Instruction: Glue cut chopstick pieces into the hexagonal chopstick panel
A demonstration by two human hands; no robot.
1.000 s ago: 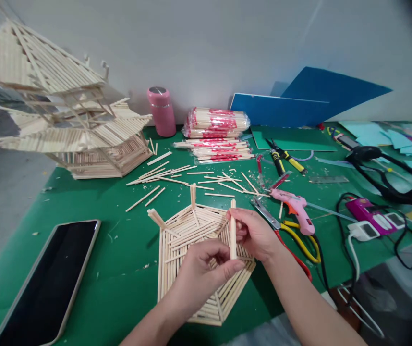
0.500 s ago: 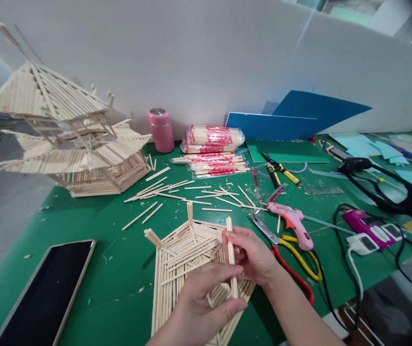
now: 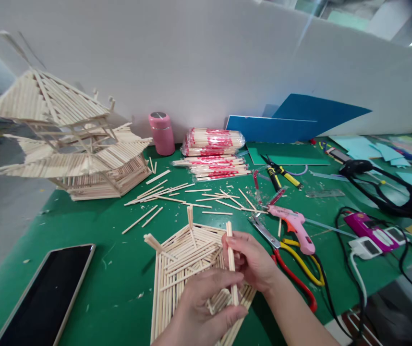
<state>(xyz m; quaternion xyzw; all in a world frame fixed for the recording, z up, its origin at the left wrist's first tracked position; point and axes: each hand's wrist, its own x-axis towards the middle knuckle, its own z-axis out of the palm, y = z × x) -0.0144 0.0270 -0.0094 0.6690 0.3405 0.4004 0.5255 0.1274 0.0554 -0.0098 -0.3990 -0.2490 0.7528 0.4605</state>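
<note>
stick base (image 3: 186, 264) on green tabletop (image 3: 119, 269) | wall (image 3: 191, 57) behind | grey floor (image 3: 0, 216) left

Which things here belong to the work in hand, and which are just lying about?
Likely part of the work:
- stick bundle, held by left hand and right hand
- stick platform beneath
- loose sticks
- packaged sticks
- pink glue gun

Apparently just lying about:
- phone
- pink flask
- blue boards

Two hands (image 3: 251, 259), one held stick bundle (image 3: 231, 262), one stick base (image 3: 165, 288), one stick pagoda (image 3: 71, 164), two blue boards (image 3: 271, 129), two plier-type tools (image 3: 268, 234), one pink bottle (image 3: 162, 137), one glue gun (image 3: 296, 223) and one phone (image 3: 43, 295) can be counted; loose sticks (image 3: 140, 219) can't be tallied tbh.
</note>
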